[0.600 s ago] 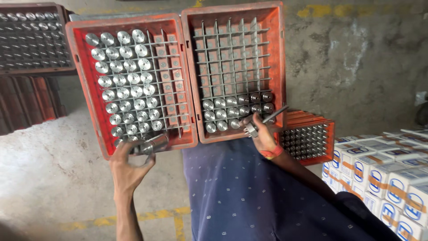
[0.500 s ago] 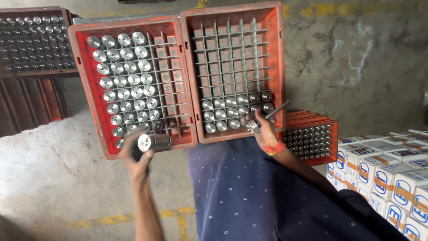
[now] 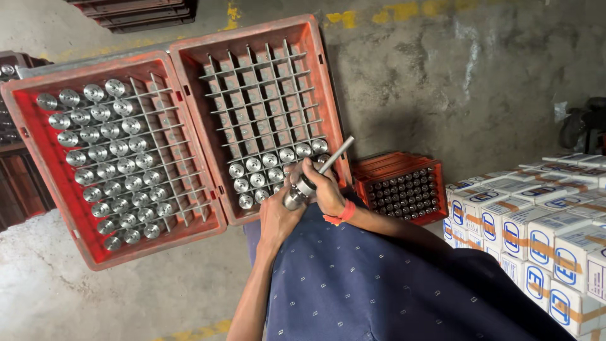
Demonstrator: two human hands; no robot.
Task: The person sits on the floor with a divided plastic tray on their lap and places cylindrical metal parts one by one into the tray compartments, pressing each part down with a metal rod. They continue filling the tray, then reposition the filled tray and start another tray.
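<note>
Sitting at far left: a red plastic crate with a metal grid (image 3: pixel 38 189), most cells filled with shiny round-topped steel cylinders (image 3: pixel 110 167). Lying just beside it, touching edge to edge: a second red gridded crate (image 3: pixel 189 82), mostly bare, only its near rows loaded with the same steel parts (image 3: pixel 265 169).

Working over that second crate's near edge: left hand (image 3: pixel 278 218) cupping and closing around a short shiny steel cylinder (image 3: pixel 294 199), holding it tilted above the filled rows. Right hand (image 3: pixel 325 189), orange band at the wrist, wrapping shut on a slim grey metal rod tool (image 3: pixel 334 155), its lower end meeting the cylinder's top, its free end pointing up and away.

Probably gauging or seating the part: best keeping rod and cylinder in line, bracing the piece firmly in the palm, avoiding any sideways levering, keeping it clear of the neighbours beneath.

Resting further right on the concrete floor (image 3: pixel 442 82): a smaller red crate of dark parts (image 3: pixel 404 192), then stacked white cardboard boxes with blue marks (image 3: pixel 536 233).
</note>
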